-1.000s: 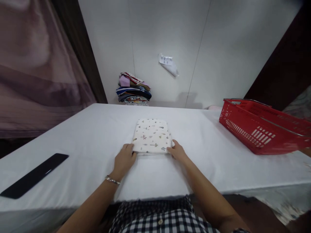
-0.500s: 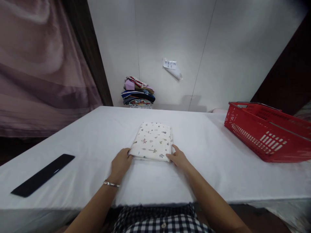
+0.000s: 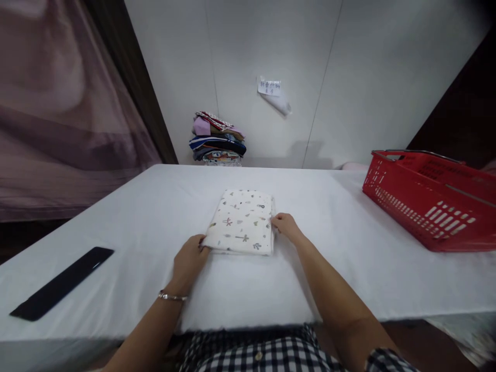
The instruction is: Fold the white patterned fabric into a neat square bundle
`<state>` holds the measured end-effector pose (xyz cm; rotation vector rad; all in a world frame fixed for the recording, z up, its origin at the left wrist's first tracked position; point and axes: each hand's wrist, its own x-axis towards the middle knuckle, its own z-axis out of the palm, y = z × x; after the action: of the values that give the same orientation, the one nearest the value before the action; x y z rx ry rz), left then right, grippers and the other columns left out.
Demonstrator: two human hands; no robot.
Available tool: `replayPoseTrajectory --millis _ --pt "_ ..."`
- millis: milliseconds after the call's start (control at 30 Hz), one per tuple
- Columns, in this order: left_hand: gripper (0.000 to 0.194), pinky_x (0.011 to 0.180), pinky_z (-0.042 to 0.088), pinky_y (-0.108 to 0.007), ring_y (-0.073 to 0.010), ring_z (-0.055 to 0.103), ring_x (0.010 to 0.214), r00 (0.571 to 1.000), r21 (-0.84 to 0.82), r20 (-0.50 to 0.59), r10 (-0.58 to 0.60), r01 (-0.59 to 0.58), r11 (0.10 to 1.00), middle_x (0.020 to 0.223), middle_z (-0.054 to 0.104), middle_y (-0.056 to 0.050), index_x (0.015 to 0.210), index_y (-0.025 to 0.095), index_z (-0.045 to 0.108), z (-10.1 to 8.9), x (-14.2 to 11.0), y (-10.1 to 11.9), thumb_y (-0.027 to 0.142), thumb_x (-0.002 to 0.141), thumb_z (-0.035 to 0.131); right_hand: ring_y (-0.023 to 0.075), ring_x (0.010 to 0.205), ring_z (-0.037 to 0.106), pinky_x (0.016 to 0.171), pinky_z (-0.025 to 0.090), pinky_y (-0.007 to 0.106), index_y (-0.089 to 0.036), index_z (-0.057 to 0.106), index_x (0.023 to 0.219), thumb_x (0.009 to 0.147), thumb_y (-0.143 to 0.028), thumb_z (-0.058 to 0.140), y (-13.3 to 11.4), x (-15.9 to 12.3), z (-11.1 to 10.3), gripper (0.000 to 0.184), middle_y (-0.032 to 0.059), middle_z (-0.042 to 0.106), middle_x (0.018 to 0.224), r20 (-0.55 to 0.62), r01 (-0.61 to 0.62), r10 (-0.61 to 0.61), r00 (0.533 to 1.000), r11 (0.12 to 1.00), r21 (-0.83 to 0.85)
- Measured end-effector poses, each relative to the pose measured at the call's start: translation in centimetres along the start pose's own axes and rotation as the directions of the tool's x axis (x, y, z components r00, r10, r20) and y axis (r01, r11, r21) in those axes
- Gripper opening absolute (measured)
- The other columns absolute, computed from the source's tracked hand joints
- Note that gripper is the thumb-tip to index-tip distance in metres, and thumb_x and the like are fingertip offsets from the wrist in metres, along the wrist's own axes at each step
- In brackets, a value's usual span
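Note:
A folded white cloth (image 3: 242, 221) with small coloured prints lies flat in the middle of the white table (image 3: 127, 217). My left hand (image 3: 188, 260), a bracelet on its wrist, grips the cloth's near left corner with curled fingers. My right hand (image 3: 285, 227) pinches the cloth's right edge about halfway up.
A red plastic basket (image 3: 430, 199) stands at the table's right side. A long black flat object (image 3: 62, 282) lies near the front left edge. A stack of folded clothes (image 3: 217, 139) sits against the wall behind the table, with a paper note (image 3: 270, 88) stuck above it.
My right hand has slid from the cloth's near right corner up along its right edge. The left hand stays at the near left corner. The cloth has turned slightly.

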<state>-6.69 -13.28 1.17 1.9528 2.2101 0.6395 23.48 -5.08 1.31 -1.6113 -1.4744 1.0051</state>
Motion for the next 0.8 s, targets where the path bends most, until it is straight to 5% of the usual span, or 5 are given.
replayPoseTrajectory --millis 200,367,500,600,800 --pt "0.031 0.069 0.049 -0.031 -0.0206 0.06 0.085 1.0 -0.139 0.011 0.002 0.0 0.99 0.103 0.063 -0.005 0.102 0.022 0.055 -0.6 0.4 -0.4 0.024 0.073 0.047 0.0075 0.043 0.037 0.044 0.029 0.021 -0.018 0.055 0.062 0.068 -0.039 0.061 1.0 -1.1 0.4 0.023 -0.0065 0.044 0.047 0.081 -0.008 -0.003 0.997 0.991 0.134" --pt "0.025 0.069 0.048 -0.031 -0.0189 0.058 0.085 0.98 -0.26 -0.112 0.164 -0.188 0.947 0.098 0.061 -0.003 0.099 0.021 0.056 -1.2 0.3 4.3 0.025 0.076 0.045 0.0062 0.04 0.034 0.041 0.025 0.02 -0.016 0.061 0.07 0.069 -0.033 0.061 0.6 -1.4 -0.5 0.016 -0.006 0.047 0.047 0.276 -0.131 0.046 0.96 0.945 0.298" --pt "0.025 0.07 0.045 -0.03 -0.0162 0.058 0.077 0.941 -0.26 0.074 0.33 -0.301 0.917 0.084 0.062 -0.002 0.084 0.021 0.057 0.2 0.4 10.8 0.044 0.08 0.048 0.0055 0.037 0.033 0.039 0.022 0.019 -0.016 0.066 0.083 0.071 -0.027 0.058 0.3 -1.4 -0.8 0.018 -0.0065 0.048 0.047 0.356 -0.169 0.056 0.933 0.94 0.295" --pt "0.029 0.066 0.042 -0.029 -0.017 0.058 0.076 0.929 -0.194 0.156 0.335 -0.304 0.933 0.084 0.063 -0.003 0.082 0.021 0.056 2.0 0.9 14.2 0.049 0.078 0.051 0.0057 0.037 0.034 0.038 0.023 0.019 -0.017 0.067 0.087 0.071 -0.023 0.056 0.6 -1.5 -0.9 0.021 -0.0067 0.048 0.046 0.357 -0.147 0.044 0.933 0.952 0.268" --pt "0.016 0.061 0.036 -0.028 -0.0181 0.058 0.074 0.923 -0.064 0.282 0.261 -0.253 0.965 0.081 0.064 -0.005 0.076 0.02 0.059 4.1 1.9 15.6 0.032 0.079 0.048 0.0058 0.038 0.035 0.039 0.026 0.019 -0.017 0.067 0.086 0.07 -0.016 0.053 1.2 -1.3 -0.9 0.022 -0.0069 0.047 0.045 0.369 -0.111 0.011 0.929 0.961 0.252"
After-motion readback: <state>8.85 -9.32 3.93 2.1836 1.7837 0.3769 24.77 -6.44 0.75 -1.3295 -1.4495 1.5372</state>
